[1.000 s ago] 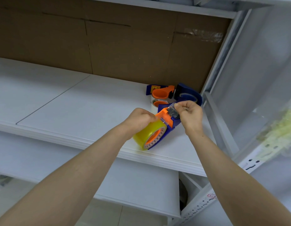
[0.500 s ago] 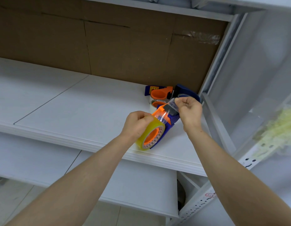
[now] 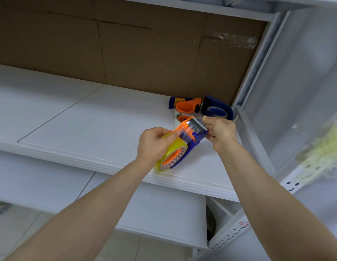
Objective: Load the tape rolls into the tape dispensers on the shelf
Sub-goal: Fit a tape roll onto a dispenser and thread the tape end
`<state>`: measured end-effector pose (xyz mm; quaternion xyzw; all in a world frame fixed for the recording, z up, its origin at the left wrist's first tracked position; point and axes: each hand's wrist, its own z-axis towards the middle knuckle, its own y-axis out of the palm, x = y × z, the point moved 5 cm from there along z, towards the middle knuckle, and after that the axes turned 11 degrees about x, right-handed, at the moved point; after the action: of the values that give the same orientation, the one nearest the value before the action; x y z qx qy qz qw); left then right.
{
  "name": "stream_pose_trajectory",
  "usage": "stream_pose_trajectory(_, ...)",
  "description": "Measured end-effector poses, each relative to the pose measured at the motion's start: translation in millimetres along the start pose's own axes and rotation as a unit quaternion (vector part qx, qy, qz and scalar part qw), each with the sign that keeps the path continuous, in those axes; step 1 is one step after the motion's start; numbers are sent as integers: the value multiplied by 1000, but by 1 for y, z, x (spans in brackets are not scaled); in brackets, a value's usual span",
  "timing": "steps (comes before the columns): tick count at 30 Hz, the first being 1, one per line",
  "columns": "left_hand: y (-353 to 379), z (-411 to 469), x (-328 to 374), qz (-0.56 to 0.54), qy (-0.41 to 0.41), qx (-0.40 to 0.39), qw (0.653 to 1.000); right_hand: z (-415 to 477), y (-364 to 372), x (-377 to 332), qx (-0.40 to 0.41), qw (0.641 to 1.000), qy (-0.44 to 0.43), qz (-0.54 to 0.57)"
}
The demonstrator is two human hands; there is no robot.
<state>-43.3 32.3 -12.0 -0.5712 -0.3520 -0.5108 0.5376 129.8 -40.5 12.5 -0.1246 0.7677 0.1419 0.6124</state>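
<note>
Left hand [image 3: 154, 145] curled round yellow tape roll [image 3: 170, 157], seated in held dispenser [image 3: 194, 137] at shelf's [image 3: 88, 119] front edge. Right hand [image 3: 221, 133] pinched its cutter end. Close behind lay white roll [image 3: 178, 121], orange-hubbed dispenser [image 3: 186, 106] and blue dispenser [image 3: 218, 107], against cardboard backing [image 3: 145, 53].

Left of the left hand [image 3: 154, 146], the white shelf [image 3: 79, 117] gives open room back to the cardboard wall [image 3: 145, 59]. Just beyond the right hand [image 3: 220, 132], spare dispensers [image 3: 186, 107] and a spare tape roll [image 3: 178, 122] block the corner. The metal upright [image 3: 258, 61] closes in on the right.
</note>
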Motion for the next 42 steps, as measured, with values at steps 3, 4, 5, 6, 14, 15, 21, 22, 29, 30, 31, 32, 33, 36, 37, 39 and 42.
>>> stream_pose_trajectory(3, 0, 1, 0, 18, 17, 2, 1000, -3, 3, 18, -31, 997, 44, -46)
stream_pose_trajectory(4, 0, 1, -1, 17, 19, 4, 1000, -3, 5, 24, -49, 995, 77, -38)
stream_pose_trajectory(5, -1, 1, -2, 11, 19, 7, 1000, -4, 6, 29, -70, 990, 120, -19)
stream_pose_trajectory(6, -1, 1, -3, 1, 17, 10, 1000, -6, 8, 33, -93, 982, 165, 5)
stream_pose_trajectory(14, -5, 5, -9, -39, -3, 35, 999, -2, 16, 34, -92, 992, 81, -42)
stream_pose_trajectory(15, -5, 6, -9, -36, -5, 36, 999, 2, 13, 24, -63, 996, 32, -49)
stream_pose_trajectory(21, 0, 8, -8, -21, 3, 39, 999, -16, 36, -4, -111, 977, -117, -138)
stream_pose_trajectory(22, -1, 8, -8, -22, 2, 43, 999, -17, 38, -5, -100, 980, -117, -127)
stream_pose_trajectory(29, 0, 11, -7, -16, -10, 54, 998, -7, 40, 9, -108, 992, -26, -67)
stream_pose_trajectory(30, 1, 11, -7, -13, -9, 53, 998, -6, 39, 11, -102, 993, -21, -58)
stream_pose_trajectory(31, 1, 11, -7, -11, -8, 53, 998, -5, 38, 12, -100, 994, -18, -48)
stream_pose_trajectory(32, 2, 10, -7, -10, -7, 54, 998, -5, 38, 13, -107, 993, -15, -36)
stream_pose_trajectory(33, 2, 10, -7, -10, -6, 56, 998, -5, 38, 14, -121, 992, -8, -16)
stream_pose_trajectory(36, 1, 10, -6, -15, -19, 60, 998, -6, 37, 17, -162, 986, 11, 42)
stream_pose_trajectory(37, 0, 11, -6, -18, -26, 62, 998, -7, 36, 17, -181, 981, 24, 62)
stream_pose_trajectory(39, -2, 11, -7, -43, -52, 80, 994, -8, 31, 20, -214, 969, 66, 103)
stream_pose_trajectory(42, -13, 15, -11, -138, -150, 135, 970, -17, 25, 38, -238, 970, 47, 8)
